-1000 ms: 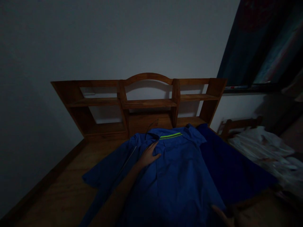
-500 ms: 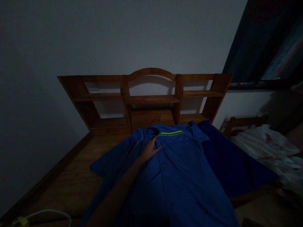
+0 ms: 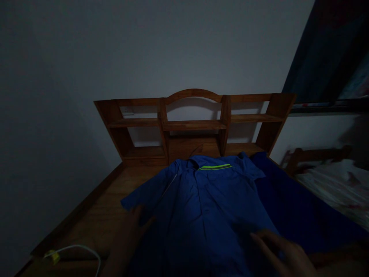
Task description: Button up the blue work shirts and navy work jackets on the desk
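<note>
A blue shirt (image 3: 198, 207) lies spread out on a wooden bed or tabletop, its collar toward the shelf unit. A bright yellow-green strip (image 3: 215, 167) crosses the upper front. My left hand (image 3: 134, 225) is over the lower left side of the shirt, just below its left sleeve, with thumb and fingers apart and nothing in them. Over the lower right part of the shirt, my right hand (image 3: 284, 250) has its fingers loosely bent and apart, slightly blurred. Whether either hand touches the cloth is hard to tell in the dim light.
Behind the shirt stands a wooden shelf unit (image 3: 194, 125) against the wall. A darker blue cloth (image 3: 291, 207) lies to the right. Beyond it are a wooden chair back (image 3: 319, 154) and white plastic bags (image 3: 337, 184). A white cable (image 3: 83, 246) curves at the lower left.
My left hand has left the shirt's collar area and moved down and left. My right hand has come into view at the lower right. The view has shifted slightly.
</note>
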